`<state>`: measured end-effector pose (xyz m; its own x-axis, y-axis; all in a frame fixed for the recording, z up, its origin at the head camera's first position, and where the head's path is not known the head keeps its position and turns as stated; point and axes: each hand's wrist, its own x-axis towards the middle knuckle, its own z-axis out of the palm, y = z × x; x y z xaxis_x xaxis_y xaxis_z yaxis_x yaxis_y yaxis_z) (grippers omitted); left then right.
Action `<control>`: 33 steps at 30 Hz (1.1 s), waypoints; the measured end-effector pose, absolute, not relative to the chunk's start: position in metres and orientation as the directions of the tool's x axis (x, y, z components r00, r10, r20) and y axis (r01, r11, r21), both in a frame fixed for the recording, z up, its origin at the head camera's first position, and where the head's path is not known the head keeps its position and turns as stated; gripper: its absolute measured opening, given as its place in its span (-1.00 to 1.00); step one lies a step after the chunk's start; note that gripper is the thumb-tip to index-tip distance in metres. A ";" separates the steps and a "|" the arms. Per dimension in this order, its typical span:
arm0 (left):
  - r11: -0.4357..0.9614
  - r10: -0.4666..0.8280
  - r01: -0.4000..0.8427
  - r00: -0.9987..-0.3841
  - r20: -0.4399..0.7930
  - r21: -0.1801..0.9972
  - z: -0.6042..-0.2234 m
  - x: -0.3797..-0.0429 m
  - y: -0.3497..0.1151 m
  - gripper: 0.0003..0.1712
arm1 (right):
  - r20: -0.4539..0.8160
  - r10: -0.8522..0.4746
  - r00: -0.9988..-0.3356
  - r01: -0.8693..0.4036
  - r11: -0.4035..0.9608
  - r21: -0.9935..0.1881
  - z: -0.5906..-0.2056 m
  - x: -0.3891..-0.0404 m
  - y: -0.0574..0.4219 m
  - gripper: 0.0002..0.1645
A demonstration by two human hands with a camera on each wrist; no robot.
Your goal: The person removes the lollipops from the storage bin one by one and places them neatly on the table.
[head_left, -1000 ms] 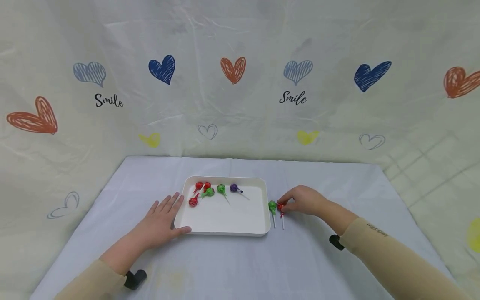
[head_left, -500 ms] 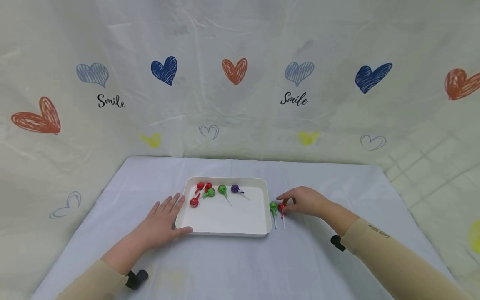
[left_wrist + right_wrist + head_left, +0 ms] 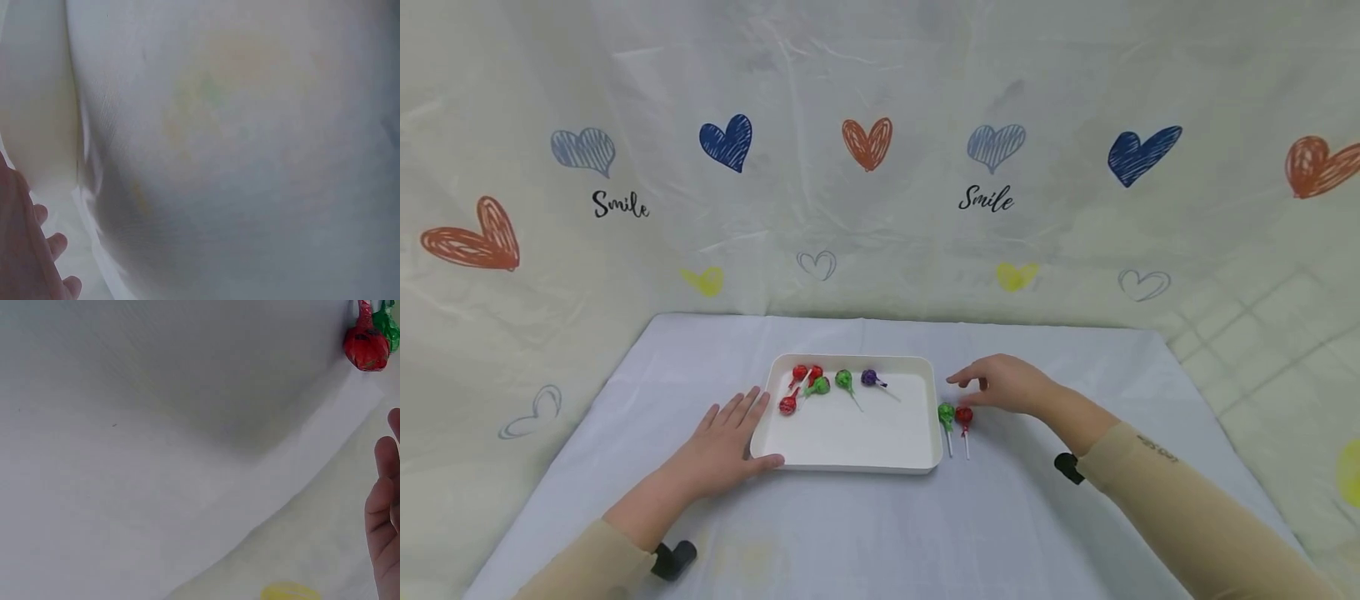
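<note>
My left hand [image 3: 724,446] lies with spread fingers against the left side of a white tray [image 3: 857,437], its thumb at the front rim. Off the tray's right edge, my right hand [image 3: 1006,384] hovers with nothing held, fingers loosely bent and thumb apart from them. Just below it a red lollipop [image 3: 964,415] lies beside a green lollipop [image 3: 946,413], sticks toward me. The right wrist view shows the red lollipop [image 3: 366,347] in front of the green one, away from my fingertips. The left wrist view holds only part of my left hand [image 3: 28,250] and cloth.
Inside the tray, toward the back, are several lollipops: red ones at the left such as the front red lollipop [image 3: 787,405], green ones including the upright green lollipop [image 3: 844,379], and a purple lollipop [image 3: 869,377]. White cloth [image 3: 880,533] covers the table; a heart-printed sheet [image 3: 925,233] hangs behind.
My right hand has let go of the red lollipop and risen away from it, slightly toward the back. The red lollipop stays beside the green one. My left hand keeps its place.
</note>
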<state>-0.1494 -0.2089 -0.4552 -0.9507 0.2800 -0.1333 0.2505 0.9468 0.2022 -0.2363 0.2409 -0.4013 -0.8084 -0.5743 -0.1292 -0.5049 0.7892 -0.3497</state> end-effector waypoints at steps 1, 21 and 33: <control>0.947 0.279 0.250 -0.951 -0.135 0.202 -0.455 -0.149 -0.209 0.31 | -0.129 -0.574 -0.809 -0.504 0.789 -0.351 -0.400 -0.237 0.240 -0.52; 0.947 0.282 0.252 -0.949 -0.142 0.200 -0.454 -0.150 -0.209 0.31 | -0.141 -0.583 -0.800 -0.512 0.786 -0.347 -0.379 -0.261 0.200 -0.58; 0.947 0.288 0.260 -0.947 -0.141 0.188 -0.457 -0.151 -0.212 0.32 | -0.204 -0.611 -0.765 -0.524 0.774 -0.355 -0.371 -0.275 0.155 -0.58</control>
<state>-0.1507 -0.2118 -0.4565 -0.9472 0.2882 -0.1408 0.2603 0.9471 0.1877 -0.2752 0.1546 -0.3708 -0.7650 -0.6109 -0.2038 -0.5236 0.7743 -0.3554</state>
